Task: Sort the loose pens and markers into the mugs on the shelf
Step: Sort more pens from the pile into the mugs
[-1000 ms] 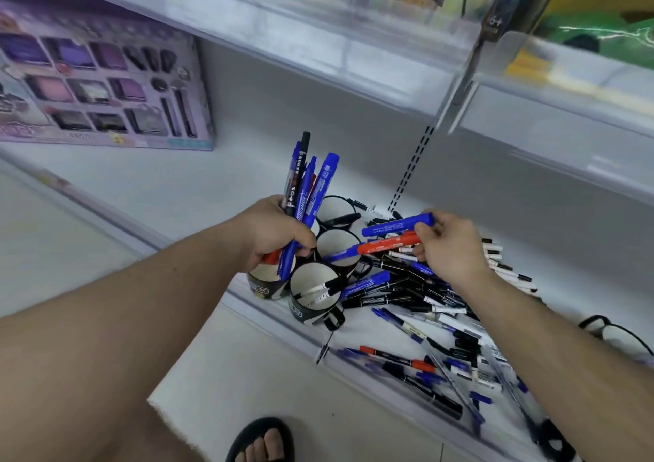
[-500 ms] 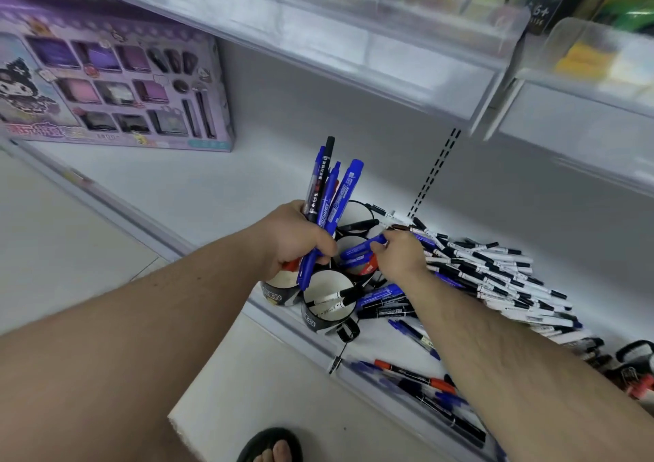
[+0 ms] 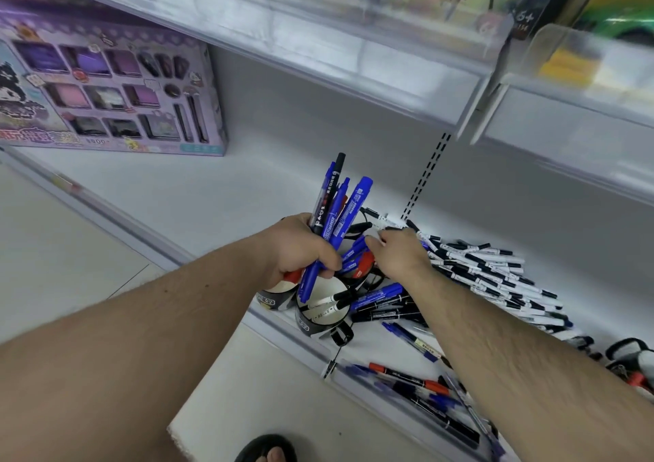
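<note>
Mid-sort, at frame centre: the left hand (image 3: 300, 249) grips a bunch of markers (image 3: 336, 207) upright while the right hand (image 3: 400, 256) pinches blue and red markers (image 3: 355, 258) over a mug (image 3: 320, 311); next, probably drop them in; the loose pile (image 3: 495, 277) sprawls right, a purple box (image 3: 106, 86) upper left
</note>
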`<act>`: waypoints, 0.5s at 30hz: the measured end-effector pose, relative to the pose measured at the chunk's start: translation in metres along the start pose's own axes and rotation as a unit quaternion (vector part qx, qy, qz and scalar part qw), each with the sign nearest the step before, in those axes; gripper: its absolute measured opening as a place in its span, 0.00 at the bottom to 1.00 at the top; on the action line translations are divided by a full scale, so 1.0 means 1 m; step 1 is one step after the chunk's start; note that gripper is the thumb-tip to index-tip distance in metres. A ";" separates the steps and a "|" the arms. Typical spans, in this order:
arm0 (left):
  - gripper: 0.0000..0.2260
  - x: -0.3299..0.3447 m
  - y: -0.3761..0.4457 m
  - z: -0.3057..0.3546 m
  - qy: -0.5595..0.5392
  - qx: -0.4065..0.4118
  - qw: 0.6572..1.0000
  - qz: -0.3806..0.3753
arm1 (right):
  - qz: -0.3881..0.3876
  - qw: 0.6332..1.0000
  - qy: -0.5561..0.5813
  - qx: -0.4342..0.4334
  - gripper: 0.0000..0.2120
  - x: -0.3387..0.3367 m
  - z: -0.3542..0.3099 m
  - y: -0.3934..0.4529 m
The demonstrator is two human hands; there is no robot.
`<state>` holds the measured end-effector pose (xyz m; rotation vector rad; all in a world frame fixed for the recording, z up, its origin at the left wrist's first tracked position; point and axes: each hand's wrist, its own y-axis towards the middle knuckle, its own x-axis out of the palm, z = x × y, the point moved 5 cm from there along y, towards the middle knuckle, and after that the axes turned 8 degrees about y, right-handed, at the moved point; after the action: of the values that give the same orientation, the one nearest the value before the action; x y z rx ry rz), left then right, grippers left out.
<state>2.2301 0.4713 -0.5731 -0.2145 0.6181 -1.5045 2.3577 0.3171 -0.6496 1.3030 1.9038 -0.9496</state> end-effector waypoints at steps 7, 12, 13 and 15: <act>0.12 0.044 -0.018 0.027 -0.034 0.063 0.989 -0.127 | -0.030 0.880 0.474 0.032 0.17 -0.068 -0.034 -0.114; 0.10 0.080 -0.033 0.044 -0.046 0.085 0.977 -0.189 | 0.022 0.868 0.496 0.029 0.09 -0.102 -0.037 -0.157; 0.10 0.083 -0.035 0.046 -0.050 0.085 0.976 -0.191 | 0.052 0.859 0.507 0.040 0.08 -0.112 -0.032 -0.160; 0.13 0.087 -0.039 0.048 -0.082 0.076 0.974 -0.199 | 0.115 0.819 0.558 0.070 0.06 -0.134 -0.017 -0.166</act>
<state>2.2160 0.3725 -0.5349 -0.3556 0.3356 -1.8893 2.2401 0.2246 -0.4965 2.4562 2.3706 -0.1162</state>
